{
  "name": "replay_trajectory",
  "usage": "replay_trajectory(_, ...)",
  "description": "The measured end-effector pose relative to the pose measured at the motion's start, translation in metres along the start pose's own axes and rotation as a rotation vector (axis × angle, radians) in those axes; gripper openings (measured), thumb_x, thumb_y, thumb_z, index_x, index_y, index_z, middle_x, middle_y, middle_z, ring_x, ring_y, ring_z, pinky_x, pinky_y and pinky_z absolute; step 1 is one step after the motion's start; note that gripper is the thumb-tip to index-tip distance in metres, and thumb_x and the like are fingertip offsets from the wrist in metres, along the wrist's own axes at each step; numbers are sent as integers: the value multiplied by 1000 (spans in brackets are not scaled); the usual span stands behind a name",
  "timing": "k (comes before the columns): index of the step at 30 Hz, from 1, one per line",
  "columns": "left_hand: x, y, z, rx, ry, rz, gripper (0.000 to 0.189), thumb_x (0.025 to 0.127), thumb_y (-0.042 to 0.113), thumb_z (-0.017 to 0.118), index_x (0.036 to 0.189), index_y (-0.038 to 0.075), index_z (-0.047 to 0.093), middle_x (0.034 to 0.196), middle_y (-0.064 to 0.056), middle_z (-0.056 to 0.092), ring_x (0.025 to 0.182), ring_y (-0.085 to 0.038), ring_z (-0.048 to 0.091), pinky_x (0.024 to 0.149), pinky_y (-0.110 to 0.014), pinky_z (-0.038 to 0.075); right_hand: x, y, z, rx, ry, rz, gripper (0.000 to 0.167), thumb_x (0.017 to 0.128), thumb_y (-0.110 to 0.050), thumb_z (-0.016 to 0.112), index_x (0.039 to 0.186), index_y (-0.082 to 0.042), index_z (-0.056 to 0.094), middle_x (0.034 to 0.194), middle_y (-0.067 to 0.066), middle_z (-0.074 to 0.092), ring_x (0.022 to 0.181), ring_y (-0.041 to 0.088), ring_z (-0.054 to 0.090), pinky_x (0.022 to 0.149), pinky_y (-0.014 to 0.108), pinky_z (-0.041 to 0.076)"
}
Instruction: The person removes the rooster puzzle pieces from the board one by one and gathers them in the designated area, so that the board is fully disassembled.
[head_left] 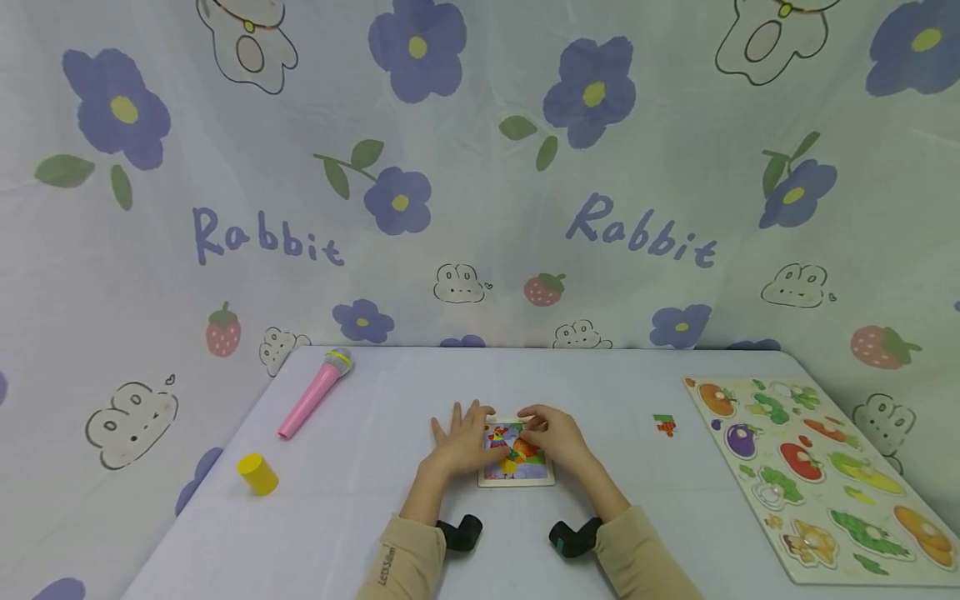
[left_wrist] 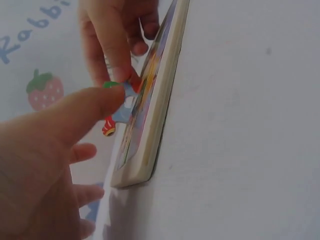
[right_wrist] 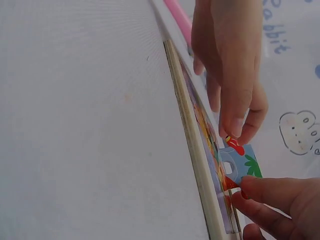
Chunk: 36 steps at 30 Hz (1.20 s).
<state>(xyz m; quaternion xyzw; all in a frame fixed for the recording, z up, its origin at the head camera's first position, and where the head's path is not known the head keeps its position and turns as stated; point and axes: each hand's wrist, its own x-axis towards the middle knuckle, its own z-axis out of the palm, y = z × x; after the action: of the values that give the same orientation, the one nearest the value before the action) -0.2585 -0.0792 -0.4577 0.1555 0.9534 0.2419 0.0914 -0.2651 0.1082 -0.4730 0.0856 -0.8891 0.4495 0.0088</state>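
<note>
A small jigsaw puzzle in a light wooden tray lies between the two hands, with a bright cartoon picture on it. A light-blue puzzle piece with green leaves and a red tab stands tilted up over the tray. My right hand pinches its right end between thumb and fingertips. At the piece's left end, thumb and finger of my left hand grip around the red tab, the other fingers spread. In the left wrist view the left thumb covers part of the piece.
One loose puzzle piece lies right of the tray. Farther right is a large board of vegetable shapes. On the left are a pink toy microphone and a yellow cylinder. A printed cloth hangs behind the table.
</note>
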Motion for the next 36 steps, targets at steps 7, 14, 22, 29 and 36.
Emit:
replay_trajectory(7, 1, 0, 3, 47, 28, -32, 70, 80, 46, 66, 137, 15, 37, 149, -21, 24, 137, -48, 5, 96, -73, -5, 0, -2, 1, -16, -10, -5, 18, 82, -9, 69, 100, -14, 69, 83, -2, 65, 73, 11, 56, 63, 27, 47)
replay_trajectory(14, 1, 3, 3, 33, 39, -47, 71, 79, 45, 67, 137, 15, 39, 148, -20, 25, 136, -49, 7, 95, -75, -3, 0, -3, 0, -13, -8, -21, 12, 81, -9, 69, 93, -11, 69, 83, -2, 66, 75, 12, 57, 65, 28, 48)
replay_trajectory(22, 1, 4, 3, 21, 37, -66, 71, 78, 44, 68, 136, 14, 40, 148, -20, 26, 136, -49, 8, 96, -74, -3, 0, -2, -1, 73, 3, 25, 6, 81, -7, 67, 87, -9, 68, 78, -2, 65, 71, 12, 56, 60, 26, 47)
replay_trajectory(29, 1, 6, 3, 1, 32, -77, 70, 77, 41, 71, 134, 13, 42, 148, -21, 26, 135, -50, 8, 97, -73, -4, 1, -2, -4, 118, 57, 95, 8, 81, -8, 66, 89, -6, 66, 77, 1, 63, 74, 14, 55, 65, 26, 44)
replay_trajectory(36, 2, 5, 4, 8, 23, -79, 69, 77, 42, 70, 134, 15, 42, 149, -20, 25, 136, -49, 6, 97, -73, -5, 4, -2, -14, 216, 104, 145, 16, 83, -5, 63, 99, -4, 60, 82, 7, 66, 74, 16, 57, 59, 25, 44)
